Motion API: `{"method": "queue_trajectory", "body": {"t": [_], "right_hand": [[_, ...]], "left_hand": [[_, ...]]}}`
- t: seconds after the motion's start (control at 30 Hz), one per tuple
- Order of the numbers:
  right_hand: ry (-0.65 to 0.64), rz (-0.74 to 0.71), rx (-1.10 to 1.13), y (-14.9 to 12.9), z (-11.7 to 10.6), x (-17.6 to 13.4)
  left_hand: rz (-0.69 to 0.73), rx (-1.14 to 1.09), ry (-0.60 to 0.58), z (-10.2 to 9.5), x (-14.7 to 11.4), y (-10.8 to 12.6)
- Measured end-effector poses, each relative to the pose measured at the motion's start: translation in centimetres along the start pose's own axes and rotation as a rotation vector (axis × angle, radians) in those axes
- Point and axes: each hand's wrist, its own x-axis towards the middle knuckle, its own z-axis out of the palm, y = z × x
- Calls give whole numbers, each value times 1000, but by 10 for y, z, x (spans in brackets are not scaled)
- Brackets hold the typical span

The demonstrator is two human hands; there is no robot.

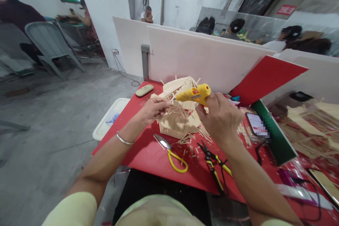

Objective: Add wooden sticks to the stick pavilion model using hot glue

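My right hand (221, 114) grips a yellow hot glue gun (194, 94), its nozzle pointing left. Close to the nozzle tip, the fingers of my left hand (156, 108) are pinched together on what looks like a thin wooden stick, mostly hidden by the fingers. Behind and below both hands stands a small model house (176, 127) built of pale wooden sticks, with a sloped stick roof (182, 85). Loose wooden sticks (202, 127) lie to its right, partly covered by my right hand.
Yellow-handled scissors (178, 160) and black-and-yellow pliers (213, 171) lie on the red tabletop (148, 155). An oval case (144, 90) sits at the far left edge. To the right are a phone (256, 124), a green board (277, 134) and more stick models (307, 123). White partitions (198, 54) stand behind.
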Motion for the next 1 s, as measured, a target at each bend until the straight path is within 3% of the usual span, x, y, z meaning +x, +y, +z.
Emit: {"method": "queue_trajectory", "body": {"t": [1.0], "right_hand": [[-60,-8,36,-6,-2,-1]], "left_hand": [[-2,-13,6,4,-6,4]]}}
